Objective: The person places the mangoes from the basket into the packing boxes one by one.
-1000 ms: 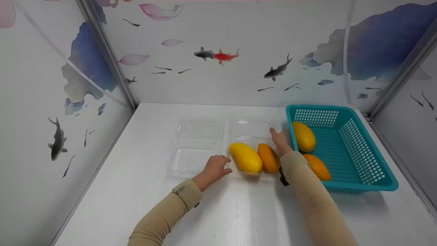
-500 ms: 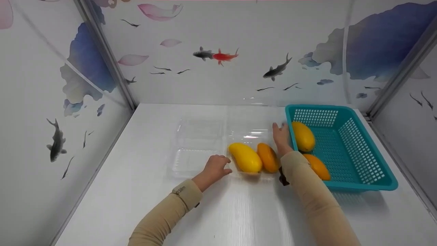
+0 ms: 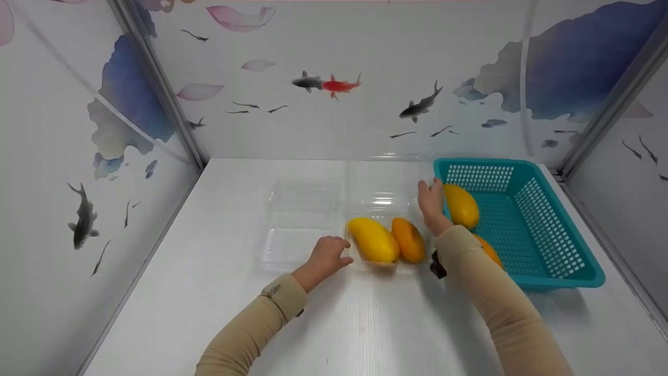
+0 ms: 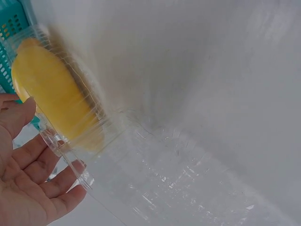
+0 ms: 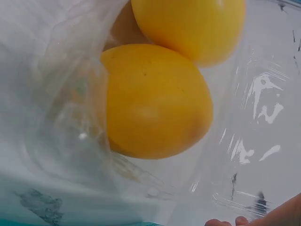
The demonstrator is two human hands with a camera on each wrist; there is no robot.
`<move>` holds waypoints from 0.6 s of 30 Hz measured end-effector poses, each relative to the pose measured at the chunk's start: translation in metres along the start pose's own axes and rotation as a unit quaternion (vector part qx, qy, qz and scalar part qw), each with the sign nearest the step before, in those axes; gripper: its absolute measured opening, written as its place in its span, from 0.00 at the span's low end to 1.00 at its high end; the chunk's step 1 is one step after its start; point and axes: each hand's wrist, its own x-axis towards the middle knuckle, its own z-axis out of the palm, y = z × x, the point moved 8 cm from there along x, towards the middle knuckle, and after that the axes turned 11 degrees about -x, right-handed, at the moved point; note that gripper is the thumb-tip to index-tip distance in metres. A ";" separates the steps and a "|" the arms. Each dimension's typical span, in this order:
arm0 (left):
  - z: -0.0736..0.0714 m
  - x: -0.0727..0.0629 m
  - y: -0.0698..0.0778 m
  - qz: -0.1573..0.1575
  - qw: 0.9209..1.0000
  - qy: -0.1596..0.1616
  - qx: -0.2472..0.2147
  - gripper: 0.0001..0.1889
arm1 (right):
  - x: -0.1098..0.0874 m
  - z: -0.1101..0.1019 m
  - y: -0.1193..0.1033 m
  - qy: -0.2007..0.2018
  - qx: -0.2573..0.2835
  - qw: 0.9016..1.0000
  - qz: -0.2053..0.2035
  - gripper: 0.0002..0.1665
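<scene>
A hinged clear plastic box (image 3: 360, 265) holds a yellow mango (image 3: 373, 240) and a smaller orange mango (image 3: 408, 240). Its lid (image 3: 383, 180) tilts up at the back. My left hand (image 3: 327, 257) is at the box's left side; in the left wrist view its fingertips (image 4: 75, 165) touch the clear rim, with the thumb apart from them beside the yellow mango. My right hand (image 3: 432, 203) is at the lid's right edge, fingers pointing up and away, close to the basket. Only a few of its fingers (image 5: 240, 220) show in the right wrist view, below the lid.
A second clear box (image 3: 300, 245) lies open to the left. On the right stands a teal basket (image 3: 553, 283) with two mangoes along its left side, one yellow-orange (image 3: 462, 206) and one orange (image 3: 490, 253) partly behind the right sleeve. Printed walls enclose the white table.
The lid of the right box has swung up from lying back to a tilt. My right hand has moved slightly away from me along the basket. My left hand stays in place.
</scene>
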 end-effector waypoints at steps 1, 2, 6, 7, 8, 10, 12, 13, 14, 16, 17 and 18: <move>0.000 0.000 0.000 -0.002 1.000 -0.002 -0.001 0.16 | -0.003 -0.003 -0.003 0.003 0.005 1.000 -0.007 0.36; 0.001 0.000 0.000 -0.004 1.000 -0.003 -0.002 0.16 | -0.005 -0.005 -0.006 0.004 0.009 1.000 -0.014 0.36; 0.001 0.001 0.000 -0.003 1.000 -0.004 -0.006 0.17 | -0.020 -0.013 -0.018 -0.017 0.012 0.999 -0.030 0.36; 0.000 0.002 0.001 -0.002 1.000 -0.004 -0.007 0.17 | -0.024 -0.014 -0.021 -0.024 0.006 0.999 -0.029 0.37; 0.000 0.002 0.001 -0.001 1.000 -0.003 -0.008 0.17 | -0.027 -0.016 -0.023 -0.034 -0.003 0.999 -0.028 0.38; 0.000 0.002 0.000 0.000 1.000 -0.003 -0.010 0.17 | -0.035 -0.019 -0.026 -0.049 -0.026 0.998 -0.031 0.40; 0.000 0.001 0.000 -0.001 1.000 -0.001 -0.013 0.17 | -0.043 -0.023 -0.026 -0.061 -0.052 0.996 -0.039 0.41; 0.000 0.001 -0.001 -0.003 1.000 -0.002 -0.014 0.17 | -0.048 -0.025 -0.025 -0.066 -0.059 0.995 -0.048 0.41; 0.000 0.000 -0.001 -0.004 1.000 -0.002 -0.016 0.17 | -0.052 -0.026 -0.024 -0.071 -0.065 0.994 -0.058 0.41; 0.000 0.000 -0.002 -0.005 1.000 -0.005 -0.024 0.17 | -0.063 -0.029 -0.019 -0.078 -0.073 0.991 -0.077 0.41; -0.001 -0.001 -0.003 -0.005 1.000 -0.006 -0.026 0.17 | -0.068 -0.030 -0.017 -0.082 -0.074 0.990 -0.086 0.41; -0.001 -0.001 -0.003 -0.005 1.000 -0.008 -0.027 0.17 | -0.073 -0.031 -0.014 -0.086 -0.074 0.989 -0.094 0.42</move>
